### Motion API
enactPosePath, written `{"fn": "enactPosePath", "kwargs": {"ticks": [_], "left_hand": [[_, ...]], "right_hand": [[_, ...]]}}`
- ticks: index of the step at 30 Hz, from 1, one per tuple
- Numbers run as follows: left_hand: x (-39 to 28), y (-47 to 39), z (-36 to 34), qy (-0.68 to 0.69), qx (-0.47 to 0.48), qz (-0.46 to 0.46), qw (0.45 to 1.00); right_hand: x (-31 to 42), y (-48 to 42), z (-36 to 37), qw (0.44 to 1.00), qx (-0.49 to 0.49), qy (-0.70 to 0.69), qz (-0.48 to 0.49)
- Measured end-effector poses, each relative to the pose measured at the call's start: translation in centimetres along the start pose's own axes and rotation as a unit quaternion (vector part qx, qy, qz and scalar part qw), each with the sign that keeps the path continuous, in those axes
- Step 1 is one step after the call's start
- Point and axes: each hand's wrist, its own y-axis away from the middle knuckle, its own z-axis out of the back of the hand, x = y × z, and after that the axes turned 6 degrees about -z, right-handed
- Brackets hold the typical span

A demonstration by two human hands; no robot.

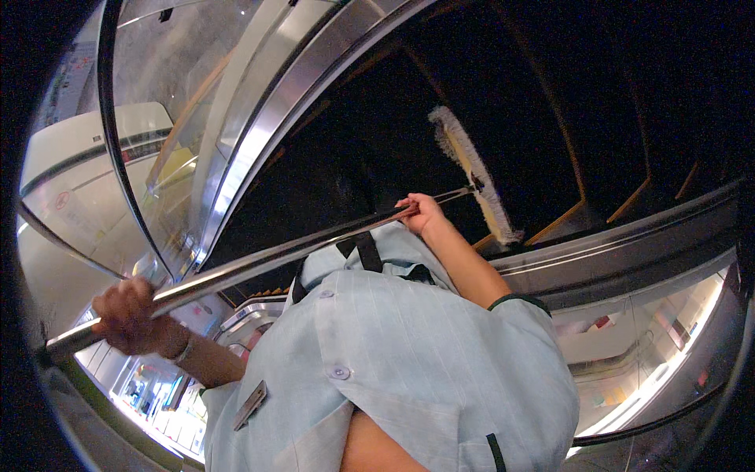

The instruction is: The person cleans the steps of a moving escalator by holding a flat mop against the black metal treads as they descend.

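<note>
My left hand is closed around a shiny metal pole near its upper end, at the left of the view. The pole crosses in front of my light blue shirt. Farther along it, my right hand grips the same pole close to the mop end. At that end is a long, narrow mop head with a pale fringed edge and a yellowish middle. It lies over the dark steps of an escalator, whose edges carry yellow lines.
A metal escalator skirt and glass panels run along the left. Another dark side panel borders the steps at the right. A black handrail curves through the upper left. Brightly lit shop areas show beyond the escalator on both sides.
</note>
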Motion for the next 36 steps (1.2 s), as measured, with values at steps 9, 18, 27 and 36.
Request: {"fn": "enactPosePath", "kwargs": {"ticks": [9,18,27,36], "left_hand": [[-8.2,2.4,-6.5,-0.104,0.019,-0.132,0.986],[-3.6,4.5,-6.4,-0.121,0.217,-0.146,0.958],[1.3,4.9,-9.3,-0.057,0.177,-0.081,0.979],[-5.0,7.9,-11.6,-0.138,0.083,-0.114,0.980]], "right_hand": [[-3.0,1.9,-8.5,0.989,0.096,0.057,-0.094],[2.8,-2.8,-11.1,0.992,0.070,0.102,-0.022],[4.5,-2.7,-10.2,0.996,0.026,0.060,0.063],[-4.5,-2.6,-8.7,0.990,-0.015,0.137,-0.041]]}}
